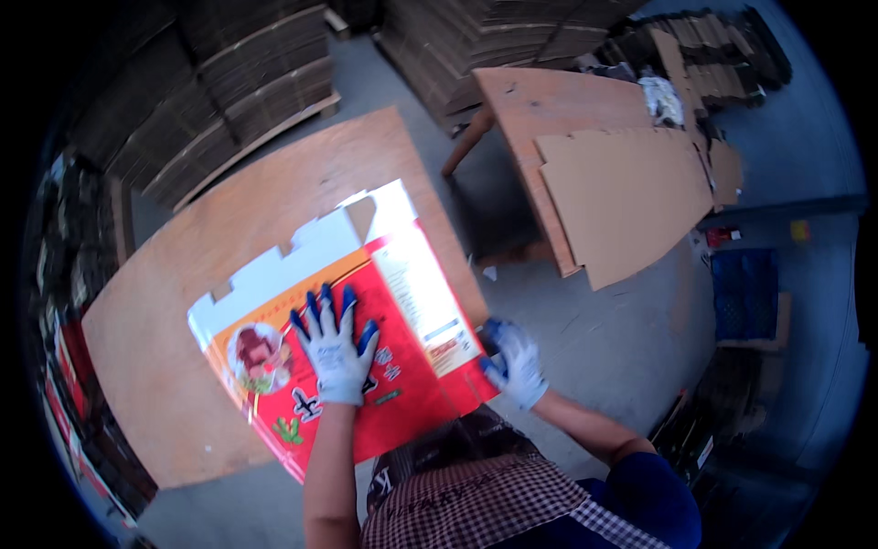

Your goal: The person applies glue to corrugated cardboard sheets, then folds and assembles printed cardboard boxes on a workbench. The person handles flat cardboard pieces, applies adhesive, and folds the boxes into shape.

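A flat printed carton (430, 384), mostly red with an orange band, a food picture and white cut-out flaps, lies at an angle on a wooden table. My left hand (335, 352), in a white glove with blue fingertips, rests on its red face, fingers spread. At the carton's right edge is my right hand (519, 364), in the same kind of glove. Its thumb and fingers curl around a small dark thing that I cannot make out. Blur hides whether these fingers also touch the carton.
Under the carton is the wooden table (183, 274). A second table (521, 101) at the right bears a brown cardboard sheet (631, 192). Stacked cardboard (265, 82) stands behind. A blue crate (745, 293) sits far right, and red and dark stacks (78, 375) line the left.
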Motion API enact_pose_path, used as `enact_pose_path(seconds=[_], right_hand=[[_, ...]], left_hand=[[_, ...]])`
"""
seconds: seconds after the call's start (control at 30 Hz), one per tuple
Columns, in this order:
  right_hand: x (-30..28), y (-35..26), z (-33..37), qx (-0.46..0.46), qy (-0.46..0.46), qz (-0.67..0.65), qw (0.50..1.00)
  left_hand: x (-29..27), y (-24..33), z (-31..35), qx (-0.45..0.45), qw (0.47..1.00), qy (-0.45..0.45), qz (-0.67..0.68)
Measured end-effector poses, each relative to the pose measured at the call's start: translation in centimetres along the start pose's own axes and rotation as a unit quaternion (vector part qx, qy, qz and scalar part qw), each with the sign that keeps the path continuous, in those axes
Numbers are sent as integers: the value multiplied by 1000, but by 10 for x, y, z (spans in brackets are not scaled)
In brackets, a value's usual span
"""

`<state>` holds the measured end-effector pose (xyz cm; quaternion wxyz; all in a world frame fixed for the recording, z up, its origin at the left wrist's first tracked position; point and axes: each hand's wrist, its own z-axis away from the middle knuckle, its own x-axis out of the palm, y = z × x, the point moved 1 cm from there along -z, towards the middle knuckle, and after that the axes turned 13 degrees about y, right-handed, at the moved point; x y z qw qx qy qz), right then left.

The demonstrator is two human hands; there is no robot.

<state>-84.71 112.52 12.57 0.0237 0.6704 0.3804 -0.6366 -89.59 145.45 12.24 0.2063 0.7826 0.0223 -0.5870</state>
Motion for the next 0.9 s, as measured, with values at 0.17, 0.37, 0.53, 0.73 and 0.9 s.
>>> enact_pose_path(seconds=[0.17, 0.37, 0.53, 0.73, 0.9], right_hand=[[-49, 186, -85, 215, 103, 324, 916], [-48, 185, -113, 270, -82, 334, 899], [-15, 168, -42, 202, -144, 383, 890], [-111, 98, -85, 98, 80, 307, 943], [-227, -25, -124, 179, 152, -84, 968]], left_hand=[[5, 1, 5, 10, 1000, 8, -14], [8, -3, 11, 10, 999, 18, -39], [10, 9, 8, 16, 999, 9, -29], [-8, -16, 18, 24, 994, 44, 102], [-33, -74, 83, -4, 996, 76, 51]])
